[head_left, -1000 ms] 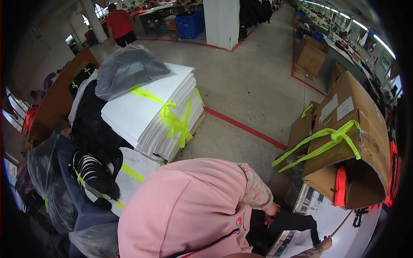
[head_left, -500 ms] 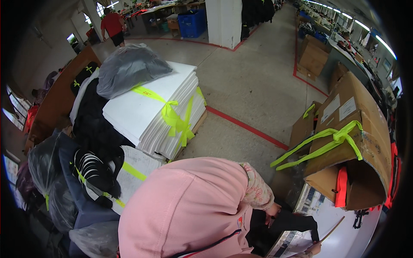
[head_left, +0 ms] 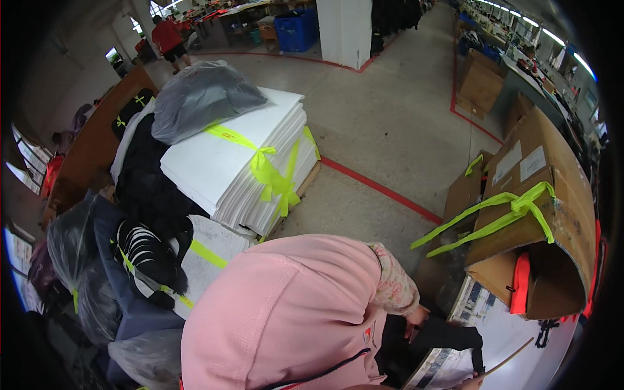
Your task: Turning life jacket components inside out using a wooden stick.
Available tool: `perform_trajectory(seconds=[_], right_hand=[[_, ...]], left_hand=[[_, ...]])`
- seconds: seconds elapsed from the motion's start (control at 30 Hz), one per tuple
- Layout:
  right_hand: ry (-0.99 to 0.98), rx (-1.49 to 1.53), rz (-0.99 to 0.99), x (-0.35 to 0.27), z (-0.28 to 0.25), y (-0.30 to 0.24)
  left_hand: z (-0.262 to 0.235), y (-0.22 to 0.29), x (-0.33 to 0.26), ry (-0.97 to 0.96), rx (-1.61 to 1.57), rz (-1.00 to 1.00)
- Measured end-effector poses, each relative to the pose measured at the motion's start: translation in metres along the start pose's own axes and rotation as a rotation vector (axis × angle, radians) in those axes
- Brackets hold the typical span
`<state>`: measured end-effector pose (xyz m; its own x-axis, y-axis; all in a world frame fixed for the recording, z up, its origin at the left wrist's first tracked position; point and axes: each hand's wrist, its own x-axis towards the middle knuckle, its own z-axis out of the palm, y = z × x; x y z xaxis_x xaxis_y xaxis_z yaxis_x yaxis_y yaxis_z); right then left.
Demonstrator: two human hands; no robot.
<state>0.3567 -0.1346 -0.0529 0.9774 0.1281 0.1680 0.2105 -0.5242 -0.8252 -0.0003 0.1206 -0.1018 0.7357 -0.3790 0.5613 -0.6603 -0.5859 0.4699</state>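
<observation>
I see a grey concrete floor point(head_left: 383, 123) marked with red lines point(head_left: 380, 188); on it sits a tied stack of white sheets point(head_left: 237, 162), seemingly on a low pallet; strapped cardboard boxes point(head_left: 533, 208) stand at the right; a blue bin point(head_left: 297, 32) stands far off.

A co-worker's pink back point(head_left: 286, 318) hides much of the black cloth point(head_left: 429, 338); the wearer's own hands seem cut off below.

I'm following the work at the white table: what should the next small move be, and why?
Probably slide the printed sheet off the black garment: the sheet overlaps its lower edge, while the pink-sleeved person's hand rests on the garment's left side.
</observation>
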Motion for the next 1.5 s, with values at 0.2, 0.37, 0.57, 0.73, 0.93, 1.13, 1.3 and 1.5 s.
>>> perform_trajectory(seconds=[0.2, 0.37, 0.57, 0.73, 0.93, 1.13, 1.3, 1.5], right_hand=[[0.213, 0.228, 0.299, -0.073, -0.09, -0.003], [0.332, -0.026, 0.138, -0.177, -0.101, -0.074], [0.481, -0.494, 0.158, -0.235, -0.14, -0.059], [0.41, -0.687, 0.053, -0.279, -0.142, -0.058], [0.369, -0.82, 0.069, -0.28, -0.133, -0.074], [0.447, -0.341, 0.167, -0.325, -0.135, -0.078], [0.142, 0.334, 0.412, -0.421, -0.119, -0.176], [-0.122, 0.226, 0.571, -0.527, -0.14, -0.171]], left_hand=[[-0.008, 0.018, -0.003, -0.195, -0.765, -0.506], [-0.103, 0.091, 0.078, 0.041, -1.259, -0.856], [-0.059, 0.077, 0.178, 0.009, -1.395, -1.02], [-0.026, 0.095, 0.186, -0.098, -1.349, -1.131], [-0.018, 0.096, 0.163, -0.121, -1.331, -1.177], [-0.029, 0.11, 0.135, -0.201, -1.358, -1.204], [-0.039, 0.115, 0.121, -0.152, -1.389, -1.305], [-0.016, 0.108, 0.104, -0.082, -1.441, -1.22]])
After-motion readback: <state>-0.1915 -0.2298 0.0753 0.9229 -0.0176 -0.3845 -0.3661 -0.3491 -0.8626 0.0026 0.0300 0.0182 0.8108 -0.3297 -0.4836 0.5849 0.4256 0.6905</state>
